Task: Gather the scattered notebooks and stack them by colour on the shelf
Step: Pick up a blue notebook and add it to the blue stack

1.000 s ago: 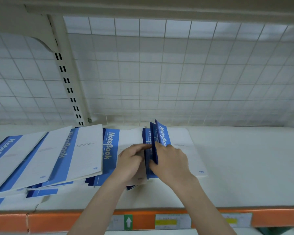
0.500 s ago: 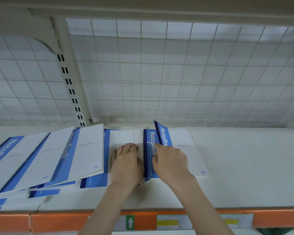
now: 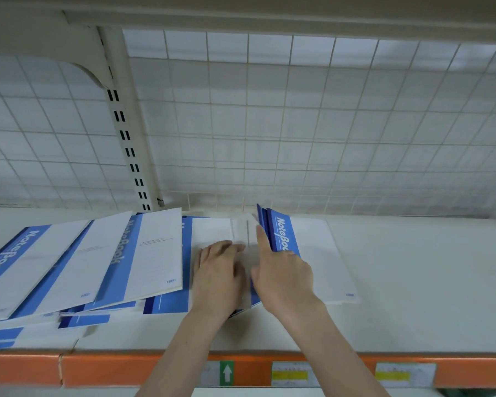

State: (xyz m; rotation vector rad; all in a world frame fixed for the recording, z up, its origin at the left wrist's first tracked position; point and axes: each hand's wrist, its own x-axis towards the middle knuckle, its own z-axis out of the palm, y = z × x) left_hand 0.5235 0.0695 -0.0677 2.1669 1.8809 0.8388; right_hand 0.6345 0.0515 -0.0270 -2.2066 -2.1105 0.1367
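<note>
Several blue-and-white notebooks lie on the white shelf. A fanned row of notebooks overlaps at the left. In the middle lies a small pile with its top cover showing a blue "NoteBook" band. My left hand rests flat, fingers straight, on white pages beside that pile. My right hand lifts the blue spine edges of the pile's upper notebooks, index finger stretched along them; its other fingers are hidden under the covers.
A white wire grid backs the shelf, with a slotted upright post at the left. The shelf's orange front edge carries price labels. Bare shelf surface lies to the right of the pile.
My left hand went from curled at the spines to lying flat on the pages, sliding left. My right hand tipped the blue spines further right, uncovering white pages between the hands.
</note>
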